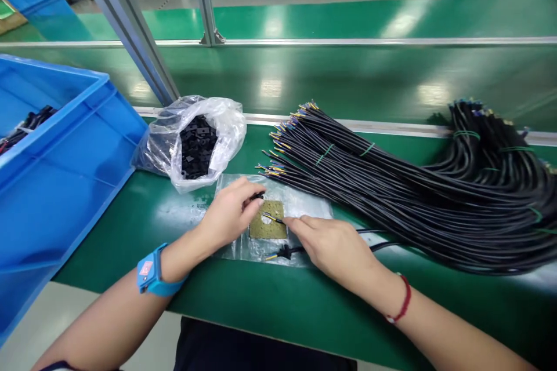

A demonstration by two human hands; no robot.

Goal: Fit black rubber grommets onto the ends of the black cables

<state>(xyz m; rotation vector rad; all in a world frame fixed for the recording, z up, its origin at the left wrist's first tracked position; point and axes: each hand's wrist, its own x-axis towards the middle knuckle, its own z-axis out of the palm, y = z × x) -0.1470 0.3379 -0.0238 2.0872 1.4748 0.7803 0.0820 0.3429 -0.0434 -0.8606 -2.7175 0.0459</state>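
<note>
Standing at the far left, a blue crate held a few dark cables in its upper corner, and just right of it a clear plastic bag of small black parts lay open on the green table. The left hand, with a blue wrist strap on its arm, was closed in a pinch, thumb and forefinger nipped on a small black piece at the upper corner of a yellow-green pad. That pad lay on a clear plastic sheet between the two hands. The right hand, a red cord round its wrist, had its fingers curled loosely and its fingertips pressed on a thin black cable, whose coloured wire ends reached onto the pad; whether it truly pinched the wire could not be told. Farther right, a large bundle of black cables, tied with green bands, fanned across the table, well apart from both hands.
</note>
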